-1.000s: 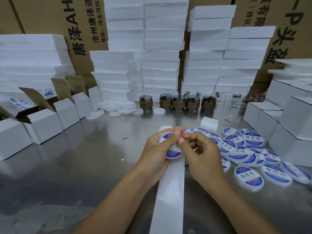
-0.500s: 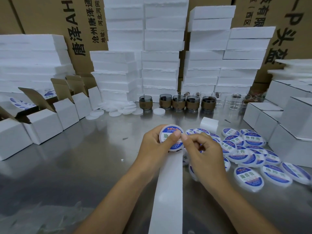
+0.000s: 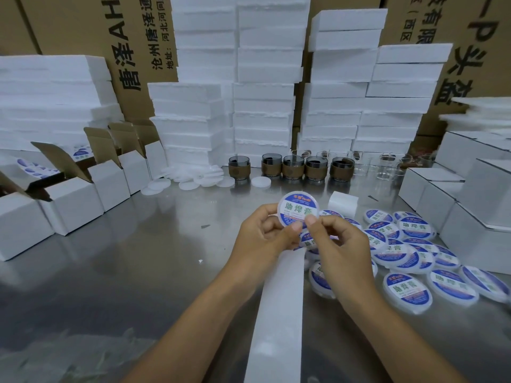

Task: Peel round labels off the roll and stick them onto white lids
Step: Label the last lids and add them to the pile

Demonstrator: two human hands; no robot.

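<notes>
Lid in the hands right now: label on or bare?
On. The lid shows a blue-and-white printed label across its face; left hand and right hand pinch its lower edge.

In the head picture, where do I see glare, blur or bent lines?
Head view: the steel table mirrors the white boxes in soft pale glare; the wide lens bows the foam stacks toward the edges; the labelled lid is sharp, its print readable.

A wide-angle camera on the person's head looks forward and down along the forearms onto the bench (image 3: 124,258). The left hand (image 3: 265,239) and right hand (image 3: 340,244) sit close, centre-frame; foam stacks (image 3: 262,106) stand far behind.
</notes>
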